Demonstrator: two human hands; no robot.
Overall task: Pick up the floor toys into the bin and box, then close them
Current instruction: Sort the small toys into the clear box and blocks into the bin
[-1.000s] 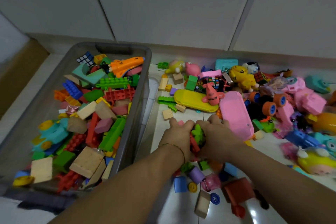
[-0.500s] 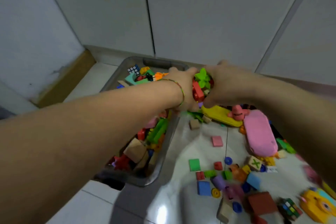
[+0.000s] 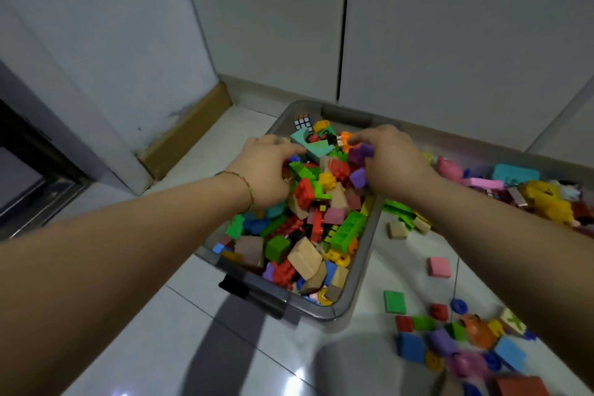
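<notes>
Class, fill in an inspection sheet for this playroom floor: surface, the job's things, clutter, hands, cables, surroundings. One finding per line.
Surface: glossy white tiled floor, with light reflecting off it.
Job's things: grey bin, open and heaped with blocks; no lid or box in view.
Clutter: loose pieces on the floor right of the bin, among them a pink block and a green block; a toy heap farther right, near the wall.
Hands: left hand and right hand over the bin, fingers down among the blocks; grip unclear.
Cables: nothing seen.
Surroundings: white cupboard doors behind the bin; wooden skirting at left.
</notes>
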